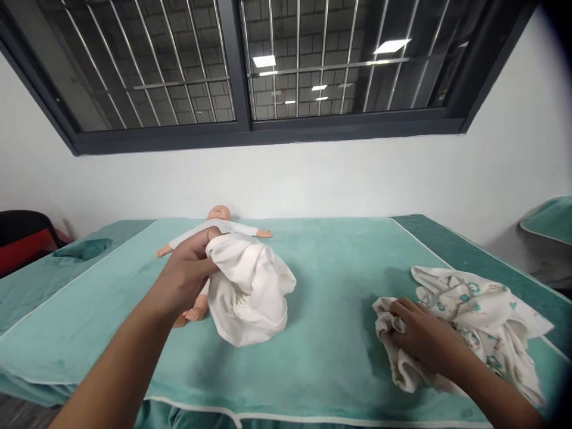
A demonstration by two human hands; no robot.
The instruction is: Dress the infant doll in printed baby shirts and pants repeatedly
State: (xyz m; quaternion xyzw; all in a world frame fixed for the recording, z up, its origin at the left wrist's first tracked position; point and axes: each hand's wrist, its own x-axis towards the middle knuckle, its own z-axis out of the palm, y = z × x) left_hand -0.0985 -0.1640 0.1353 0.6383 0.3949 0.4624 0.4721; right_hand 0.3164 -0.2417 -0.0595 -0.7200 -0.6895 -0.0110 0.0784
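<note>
My left hand [192, 268] pinches a bunched white cloth [250, 292] by its upper left edge and holds it up in front of a baby doll. The cloth hangs in a rounded, baggy shape, and its exact kind does not show. Behind it the baby doll [219, 213] lies on its back in a white top, arms spread, its middle hidden by my hand and the cloth. At the right, the fingers of my right hand [420, 333] are closed on a crumpled white cloth with a green print [482, 304], which lies on the bed.
A teal cover [326, 333] with white piping lies over the bed. A small dark green cloth [83, 249] rests at the left, near a black and red chair-like object [27, 238]. Behind stand a white wall [313, 179] and a barred window [243, 71].
</note>
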